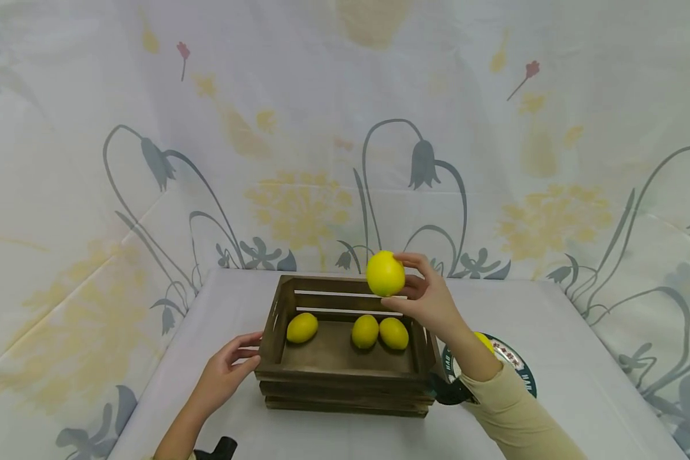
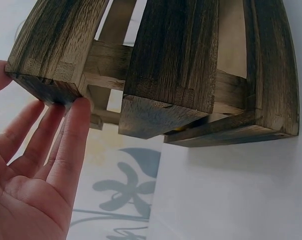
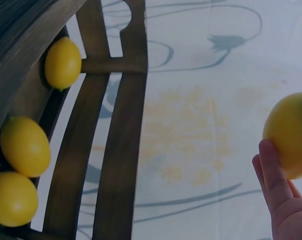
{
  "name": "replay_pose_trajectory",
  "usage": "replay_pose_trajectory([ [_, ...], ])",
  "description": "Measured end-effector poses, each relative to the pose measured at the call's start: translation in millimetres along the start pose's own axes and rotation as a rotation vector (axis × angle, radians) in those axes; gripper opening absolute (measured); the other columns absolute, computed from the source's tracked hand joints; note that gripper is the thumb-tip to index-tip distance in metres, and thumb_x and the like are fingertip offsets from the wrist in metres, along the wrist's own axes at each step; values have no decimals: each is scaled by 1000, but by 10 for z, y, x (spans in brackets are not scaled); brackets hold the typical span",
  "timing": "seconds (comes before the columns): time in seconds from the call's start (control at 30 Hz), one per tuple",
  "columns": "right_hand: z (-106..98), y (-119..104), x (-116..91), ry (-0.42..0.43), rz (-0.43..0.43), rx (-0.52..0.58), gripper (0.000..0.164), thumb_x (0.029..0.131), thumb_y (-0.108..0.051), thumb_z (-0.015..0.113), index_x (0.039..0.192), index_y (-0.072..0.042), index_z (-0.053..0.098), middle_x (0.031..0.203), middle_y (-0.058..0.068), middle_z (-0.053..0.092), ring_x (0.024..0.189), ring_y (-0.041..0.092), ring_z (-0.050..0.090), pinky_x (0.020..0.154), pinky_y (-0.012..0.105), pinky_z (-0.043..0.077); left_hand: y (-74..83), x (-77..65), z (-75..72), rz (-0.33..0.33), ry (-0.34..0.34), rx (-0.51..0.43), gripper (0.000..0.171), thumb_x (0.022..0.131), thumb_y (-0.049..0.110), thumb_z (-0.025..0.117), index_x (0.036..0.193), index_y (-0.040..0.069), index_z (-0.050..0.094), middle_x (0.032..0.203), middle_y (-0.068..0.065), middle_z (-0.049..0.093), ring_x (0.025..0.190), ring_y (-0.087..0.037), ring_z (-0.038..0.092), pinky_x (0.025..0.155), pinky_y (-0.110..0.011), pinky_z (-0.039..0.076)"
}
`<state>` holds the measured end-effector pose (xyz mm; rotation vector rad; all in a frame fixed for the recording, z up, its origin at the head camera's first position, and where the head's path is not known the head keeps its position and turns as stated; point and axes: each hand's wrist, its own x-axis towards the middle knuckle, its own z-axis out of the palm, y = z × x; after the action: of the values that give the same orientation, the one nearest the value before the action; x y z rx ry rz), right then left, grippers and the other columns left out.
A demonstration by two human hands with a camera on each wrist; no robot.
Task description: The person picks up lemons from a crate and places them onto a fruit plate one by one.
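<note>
In the head view my right hand (image 1: 431, 303) pinches a yellow lemon (image 1: 385, 273) between thumb and fingers, raised over the back right of a dark slatted wooden crate (image 1: 345, 377). Three more lemons lie on the crate floor: one lemon (image 1: 301, 328) at the left, and a lemon (image 1: 365, 331) beside another lemon (image 1: 393, 333) at the right. At the crate's left side, my left hand (image 1: 224, 377) touches the wood. Its extended fingertips (image 2: 80, 107) rest against the end of the top slat in the left wrist view.
To the right of the crate, partly behind my right forearm, a round plate (image 1: 526, 367) with a dark green lettered rim holds something yellow (image 1: 485, 342). A white cloth (image 1: 552, 421) covers the table. Behind it hangs a flower-printed curtain (image 1: 322, 128).
</note>
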<state>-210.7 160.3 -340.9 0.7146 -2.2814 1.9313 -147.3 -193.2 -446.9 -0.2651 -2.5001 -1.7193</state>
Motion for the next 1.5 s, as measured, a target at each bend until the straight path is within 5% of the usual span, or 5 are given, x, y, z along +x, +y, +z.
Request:
replay_pose_trajectory([
  [1.0, -487, 309, -541, 167, 12, -119, 66, 76, 16, 62, 133, 4, 33, 131, 23, 33, 101, -1, 52, 82, 13, 45, 13, -69, 68, -26, 63, -42, 35, 90, 10, 61, 123, 1, 55, 121, -13, 57, 99, -14, 57, 80, -23, 49],
  [1.5, -766, 594, -910, 283, 148, -190, 65, 74, 17, 59, 131, 4, 30, 135, 29, 29, 95, -3, 50, 77, 11, 45, -8, -85, 100, 28, 95, -50, 32, 91, 10, 60, 121, 0, 57, 120, -14, 57, 97, -10, 57, 80, -23, 50],
])
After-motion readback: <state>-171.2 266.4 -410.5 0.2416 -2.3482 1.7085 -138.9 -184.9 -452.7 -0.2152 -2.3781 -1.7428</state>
